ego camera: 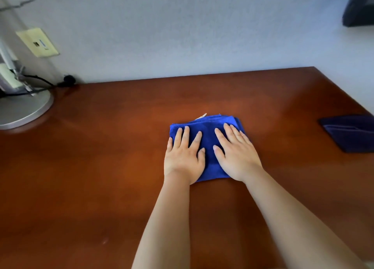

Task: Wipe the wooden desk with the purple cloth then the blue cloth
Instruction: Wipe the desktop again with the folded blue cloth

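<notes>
A folded blue cloth lies flat near the middle of the reddish-brown wooden desk. My left hand presses on the cloth's left half with straight, spread fingers. My right hand lies flat on its right half in the same way. Both palms cover much of the cloth. A small white tag sticks out at the cloth's far edge. The dark purple cloth lies folded at the desk's right edge, apart from both hands.
A round silver lamp base with a black cable stands at the desk's far left corner. A wall socket plate sits on the pale wall behind. A dark object hangs at the upper right.
</notes>
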Demonstrator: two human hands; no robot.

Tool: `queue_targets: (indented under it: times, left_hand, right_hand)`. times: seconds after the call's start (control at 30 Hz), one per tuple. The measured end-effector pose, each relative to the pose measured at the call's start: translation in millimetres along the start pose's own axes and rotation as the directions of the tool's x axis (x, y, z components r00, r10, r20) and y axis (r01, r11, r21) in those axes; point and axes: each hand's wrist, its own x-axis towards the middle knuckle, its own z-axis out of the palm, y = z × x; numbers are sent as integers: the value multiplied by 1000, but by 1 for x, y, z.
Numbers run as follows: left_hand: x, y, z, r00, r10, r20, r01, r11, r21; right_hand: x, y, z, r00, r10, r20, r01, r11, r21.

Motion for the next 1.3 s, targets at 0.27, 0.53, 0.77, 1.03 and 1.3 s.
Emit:
queue_targets:
  times: [0.27,0.53,0.77,1.03,1.3]
  left_hand:
    - [-72,23,11,999,52,7,-52,998,-33]
    - [-139,62,22,993,112,46,-112,994,-9]
    - [-120,68,21,995,90,35,-90,996,12]
    - [-47,79,19,999,35,4,-35,999,3]
    - [31,84,13,1000,-27,-13,27,1000,2]
  right_hand:
    - [-85,3,3,999,44,5,-44,999,2]
    - [-170,18,1,996,89,21,-89,995,-40]
    - [-150,30,2,997,69,-19,-69,998,-1]
    - [-78,62,-4,999,6,-36,-7,1000,-16]
    - [4,92,-9,998,-46,-34,45,999,-26]
